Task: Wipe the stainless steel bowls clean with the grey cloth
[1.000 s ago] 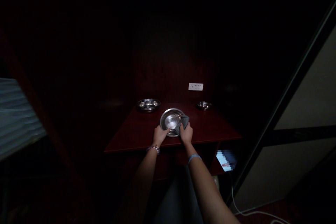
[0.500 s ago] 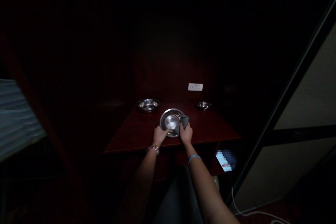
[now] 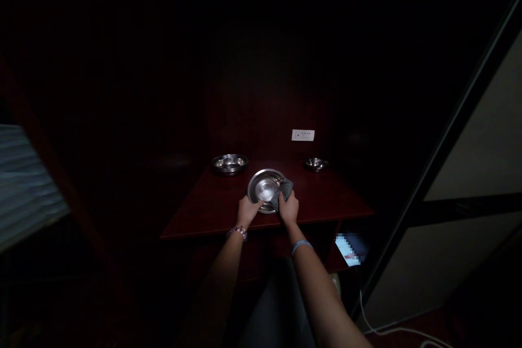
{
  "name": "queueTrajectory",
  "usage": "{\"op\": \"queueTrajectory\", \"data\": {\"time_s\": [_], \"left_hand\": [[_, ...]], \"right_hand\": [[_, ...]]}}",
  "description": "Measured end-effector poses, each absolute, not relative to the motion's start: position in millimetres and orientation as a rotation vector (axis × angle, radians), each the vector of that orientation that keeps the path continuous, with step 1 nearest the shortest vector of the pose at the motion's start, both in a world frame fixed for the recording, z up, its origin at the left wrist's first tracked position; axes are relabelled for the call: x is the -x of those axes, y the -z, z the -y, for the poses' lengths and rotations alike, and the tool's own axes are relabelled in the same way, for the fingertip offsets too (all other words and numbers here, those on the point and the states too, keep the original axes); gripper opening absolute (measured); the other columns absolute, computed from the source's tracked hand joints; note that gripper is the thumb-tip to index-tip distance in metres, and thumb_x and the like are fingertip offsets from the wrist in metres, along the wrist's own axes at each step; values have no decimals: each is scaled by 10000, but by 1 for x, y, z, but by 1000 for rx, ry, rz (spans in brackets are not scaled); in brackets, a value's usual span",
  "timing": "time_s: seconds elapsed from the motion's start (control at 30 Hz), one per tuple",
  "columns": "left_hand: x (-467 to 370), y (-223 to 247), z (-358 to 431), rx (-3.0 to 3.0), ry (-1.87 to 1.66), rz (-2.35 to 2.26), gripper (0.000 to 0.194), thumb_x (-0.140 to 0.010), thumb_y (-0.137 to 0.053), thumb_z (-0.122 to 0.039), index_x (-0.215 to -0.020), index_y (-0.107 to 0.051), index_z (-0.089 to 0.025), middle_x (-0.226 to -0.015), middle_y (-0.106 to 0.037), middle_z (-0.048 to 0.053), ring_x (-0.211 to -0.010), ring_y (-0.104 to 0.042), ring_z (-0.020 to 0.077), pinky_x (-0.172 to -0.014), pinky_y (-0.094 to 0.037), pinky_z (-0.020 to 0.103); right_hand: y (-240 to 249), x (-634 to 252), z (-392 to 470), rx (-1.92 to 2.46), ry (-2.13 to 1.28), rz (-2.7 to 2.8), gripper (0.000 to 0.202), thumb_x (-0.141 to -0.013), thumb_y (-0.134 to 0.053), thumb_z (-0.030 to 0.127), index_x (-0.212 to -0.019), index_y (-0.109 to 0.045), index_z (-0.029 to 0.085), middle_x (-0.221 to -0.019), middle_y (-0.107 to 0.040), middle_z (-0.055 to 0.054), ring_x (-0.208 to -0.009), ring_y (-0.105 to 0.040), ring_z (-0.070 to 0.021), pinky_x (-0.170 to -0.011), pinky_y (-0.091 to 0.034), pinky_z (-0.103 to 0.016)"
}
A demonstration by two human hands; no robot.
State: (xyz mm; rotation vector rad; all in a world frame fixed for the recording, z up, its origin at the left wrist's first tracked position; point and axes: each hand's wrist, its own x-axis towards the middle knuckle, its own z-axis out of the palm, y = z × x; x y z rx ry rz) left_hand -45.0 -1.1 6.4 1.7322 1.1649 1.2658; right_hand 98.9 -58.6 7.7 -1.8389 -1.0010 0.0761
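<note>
A shiny metal bowl [image 3: 265,187] is tilted toward me over the front of the dark red desk [image 3: 196,212]. My left hand [image 3: 248,211] grips its near left rim, the thumb lying over the edge. In my right hand [image 3: 289,209] is a grey cloth [image 3: 285,190], folded over the bowl's right rim and pressed against it. The fingers under the bowl are hidden. Further back on the left sits a wide metal dish [image 3: 229,164], possibly more than one stacked. A smaller metal bowl [image 3: 316,164] rests at the back right.
A white socket plate [image 3: 303,135] is on the back wall. Below the desk on the right, a lit screen [image 3: 348,250] stands with a white cable [image 3: 362,304] running down from it. A sliding door panel [image 3: 468,174] borders the right side.
Almost nothing differs. Both hands, the cloth and the bowl keep their places, with only a very slight shift of the whole view.
</note>
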Motion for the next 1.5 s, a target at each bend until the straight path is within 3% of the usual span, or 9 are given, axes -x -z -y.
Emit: {"op": "queueTrajectory", "data": {"time_s": [1.5], "left_hand": [[46, -1, -7, -1706, -1309, -1166, 332, -689, -759, -192, -1011, -734, -114, -1056, -777, 150, -998, -741, 274, -881, -568, 329]], "right_hand": [[-2, -99, 53, 1761, -51, 1008, 328, -952, -469, 308, -1130, -651, 101, -980, -767, -184, -882, -746, -274, -740, -525, -294]]}}
